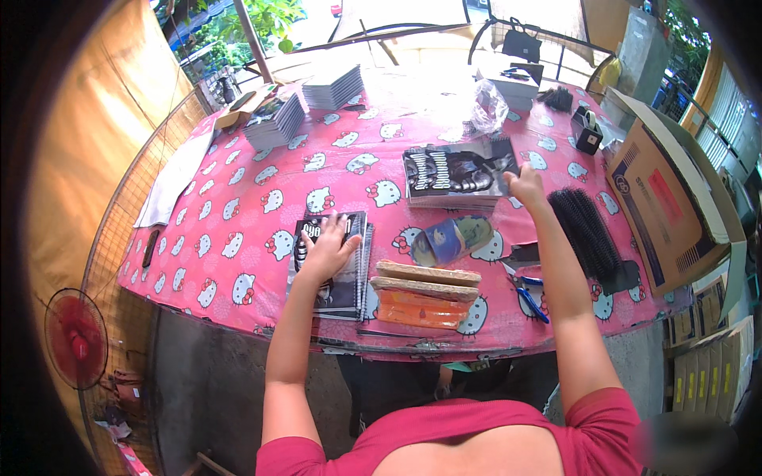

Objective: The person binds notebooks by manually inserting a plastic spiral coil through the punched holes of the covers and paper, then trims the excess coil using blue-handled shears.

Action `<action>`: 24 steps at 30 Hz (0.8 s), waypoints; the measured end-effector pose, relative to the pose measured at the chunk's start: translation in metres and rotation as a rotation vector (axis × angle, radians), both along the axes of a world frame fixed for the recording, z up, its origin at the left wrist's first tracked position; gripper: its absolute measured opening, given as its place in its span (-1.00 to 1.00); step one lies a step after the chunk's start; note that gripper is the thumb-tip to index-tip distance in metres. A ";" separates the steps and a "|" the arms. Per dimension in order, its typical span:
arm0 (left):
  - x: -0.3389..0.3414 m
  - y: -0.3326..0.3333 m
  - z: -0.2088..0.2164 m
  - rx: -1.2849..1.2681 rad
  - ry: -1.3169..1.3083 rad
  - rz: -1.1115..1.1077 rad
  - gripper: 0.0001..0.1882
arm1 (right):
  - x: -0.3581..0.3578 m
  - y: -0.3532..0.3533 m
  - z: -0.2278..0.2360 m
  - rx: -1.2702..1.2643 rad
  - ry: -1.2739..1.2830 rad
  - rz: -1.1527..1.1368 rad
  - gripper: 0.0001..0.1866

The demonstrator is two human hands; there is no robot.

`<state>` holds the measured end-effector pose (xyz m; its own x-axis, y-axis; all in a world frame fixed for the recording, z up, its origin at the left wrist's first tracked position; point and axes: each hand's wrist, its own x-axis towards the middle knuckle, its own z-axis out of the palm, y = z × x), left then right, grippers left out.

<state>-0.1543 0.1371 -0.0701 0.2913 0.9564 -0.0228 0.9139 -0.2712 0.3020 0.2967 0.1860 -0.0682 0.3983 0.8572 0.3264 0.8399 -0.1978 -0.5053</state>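
Note:
My left hand [325, 247] lies with fingers spread on a short pile of black-covered spiral notebooks [341, 289] near the table's front edge. Farther off and to the right, a stack of booklets [456, 170] with a dark picture cover lies on the table. My right hand [525, 189] has its fingers bent at the right edge of that stack, closed on the edge of the top booklet. How many sheets it grips is hidden. Between the two piles lie a blue and green printed pouch [452, 240] and wooden blocks partly wrapped in orange [425, 295].
Blue-handled pliers [528, 297] lie near my right forearm. Beyond it are black plastic binding coils [587, 234] and a large cardboard box [671, 206]. More booklet stacks [275, 120] stand far left. A tape dispenser [586, 131] and clear plastic bag [488, 107] sit toward the back.

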 end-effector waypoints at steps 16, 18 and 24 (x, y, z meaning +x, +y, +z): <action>0.057 -0.110 0.074 0.215 -0.942 -0.157 -0.67 | -0.116 -0.233 0.021 0.112 0.258 0.749 -0.67; 0.061 -0.112 0.066 0.092 -1.125 -0.111 -0.49 | -0.112 -0.234 -0.019 0.016 0.136 0.658 -0.61; 0.064 -0.124 0.015 -0.026 -1.447 0.152 -0.29 | -0.127 -0.240 -0.006 0.125 0.332 0.692 -0.39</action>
<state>-0.0908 0.0126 -0.0551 -0.0278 0.9833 0.1797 -0.1696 -0.1818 0.9686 0.1699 -0.0537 -0.0745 -0.1198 0.9111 0.3943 0.5521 0.3913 -0.7363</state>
